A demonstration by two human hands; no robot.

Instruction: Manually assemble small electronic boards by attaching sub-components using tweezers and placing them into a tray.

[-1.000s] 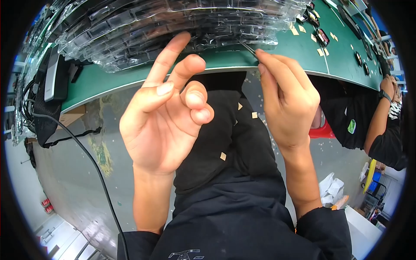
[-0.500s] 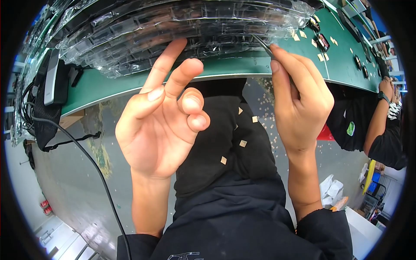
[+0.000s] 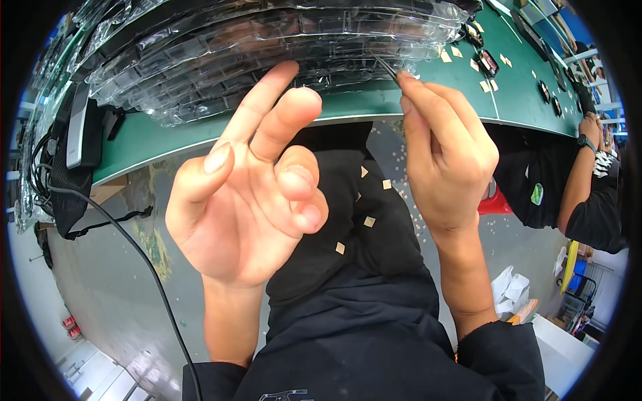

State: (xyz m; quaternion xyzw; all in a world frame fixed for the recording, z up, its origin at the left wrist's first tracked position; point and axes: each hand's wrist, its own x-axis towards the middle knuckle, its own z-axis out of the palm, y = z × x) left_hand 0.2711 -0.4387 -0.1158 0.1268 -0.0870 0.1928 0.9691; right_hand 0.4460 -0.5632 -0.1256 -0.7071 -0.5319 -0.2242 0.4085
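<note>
spreading wider, the left hand seems empty, its grip apart; the right hand, clamped on slim tweezers, has swung nearer, narrowing the working gap

12 o'clock: we record trays of clear, thin plastic, highly glossy, edges crinkled. 1 o'clock: tweezers, apparently metal, smooth, with a dull shine. Toward 2 o'clock we see a smooth tabletop, satin rather than mirror-like. 6 o'clock: trousers of matt black cloth, softly creased; small tan squares on them look matt, paper or thin wood, we cannot tell which. 8 o'clock: smooth grey floor, faint sheen; cable with smooth, plastic-looking black sheathing.
</note>
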